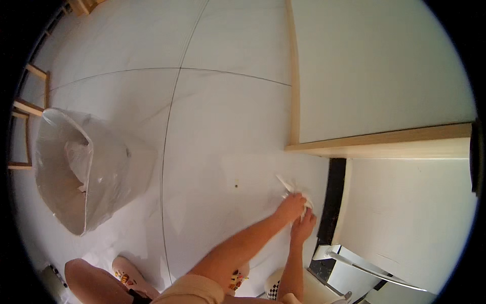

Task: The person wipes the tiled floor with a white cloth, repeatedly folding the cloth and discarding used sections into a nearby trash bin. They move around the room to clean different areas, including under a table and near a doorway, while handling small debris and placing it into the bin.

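Low over the pale tiled floor (212,125), at the lower right, my two hands are close together on a crumpled white thing (308,205), perhaps tissue or thin plastic. My left hand (291,207) grips it from the left side, and a thin white strip sticks out past the fingers toward the upper left. My right hand (303,227) holds the same thing just below and to the right, fingers bent around its lower edge. The fingers hide much of it, so its exact kind cannot be told.
A bin lined with a clear plastic bag (125,174) stands at the left, some waste inside. A wood-edged white cabinet panel (379,68) rises at the right, above a dark base strip (332,201). Wooden frames (47,89) line the left edge. Patterned footwear (131,275) shows below.
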The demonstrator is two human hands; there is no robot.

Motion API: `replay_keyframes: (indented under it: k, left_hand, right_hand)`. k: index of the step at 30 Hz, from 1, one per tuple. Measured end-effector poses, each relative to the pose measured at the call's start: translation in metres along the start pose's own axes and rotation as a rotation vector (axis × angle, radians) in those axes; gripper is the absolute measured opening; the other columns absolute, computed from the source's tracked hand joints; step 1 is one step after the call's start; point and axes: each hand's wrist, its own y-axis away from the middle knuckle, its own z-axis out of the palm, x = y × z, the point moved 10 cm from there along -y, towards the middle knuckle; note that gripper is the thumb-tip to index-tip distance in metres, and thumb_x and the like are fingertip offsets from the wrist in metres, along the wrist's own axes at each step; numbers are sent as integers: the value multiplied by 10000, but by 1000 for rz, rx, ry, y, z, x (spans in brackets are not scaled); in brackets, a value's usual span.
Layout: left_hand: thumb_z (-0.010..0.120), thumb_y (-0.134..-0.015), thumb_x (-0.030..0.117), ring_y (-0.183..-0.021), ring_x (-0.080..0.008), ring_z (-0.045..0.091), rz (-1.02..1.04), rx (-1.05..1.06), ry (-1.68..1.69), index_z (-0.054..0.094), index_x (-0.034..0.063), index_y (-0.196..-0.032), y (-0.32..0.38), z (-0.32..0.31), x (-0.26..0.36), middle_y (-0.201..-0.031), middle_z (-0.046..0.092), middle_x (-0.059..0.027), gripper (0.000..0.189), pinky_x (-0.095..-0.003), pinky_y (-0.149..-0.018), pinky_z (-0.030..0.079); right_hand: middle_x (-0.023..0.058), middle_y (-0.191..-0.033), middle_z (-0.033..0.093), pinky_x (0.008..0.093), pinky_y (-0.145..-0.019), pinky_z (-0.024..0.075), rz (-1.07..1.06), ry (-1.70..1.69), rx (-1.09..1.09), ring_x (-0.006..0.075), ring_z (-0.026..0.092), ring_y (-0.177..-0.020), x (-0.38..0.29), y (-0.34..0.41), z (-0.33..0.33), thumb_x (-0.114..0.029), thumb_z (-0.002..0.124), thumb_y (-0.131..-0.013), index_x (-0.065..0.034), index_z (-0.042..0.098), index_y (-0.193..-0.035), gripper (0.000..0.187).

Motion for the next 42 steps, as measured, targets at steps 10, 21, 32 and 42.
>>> replay_keyframes:
  k: [10, 21, 32, 42]
  left_hand:
    - [596, -734, 167, -1026, -201, 489, 102, -282, -177, 680, 128, -863, 62, -50, -44, -986, 561, -8, 159, -320, -894, 431]
    - [604, -692, 142, -917, -216, 510, 82, 51, -15, 628, 97, -848, 193, -227, -21, -913, 554, -46, 164, -341, -868, 426]
    - [585, -764, 171, -893, -245, 591, -22, -919, -66, 671, 109, -847, 479, -118, -69, -906, 636, -76, 135, -376, -790, 458]
    - [603, -737, 119, -884, -245, 586, -203, -642, -76, 624, 93, -878, 388, -122, -148, -889, 581, -78, 145, -355, -719, 512]
  right_hand:
    - [206, -1104, 547, 380, -856, 440, 117, -517, -108, 348, 553, -998, -78, 66, 37, -179, 611, -845, 18, 438, -1249, 481]
    - [118, -950, 561, 336, -756, 445, -249, -812, -336, 271, 560, -870, -180, 120, -11, -178, 666, -769, -39, 518, -997, 305]
    - [131, -1034, 575, 405, -696, 533, -1163, -351, -1247, 304, 599, -894, -305, 379, 57, -263, 535, -868, -149, 422, -1266, 430]
    - [54, -880, 552, 374, -648, 513, -1089, -374, -864, 245, 594, -831, -310, 245, 81, -162, 612, -749, -176, 619, -941, 193]
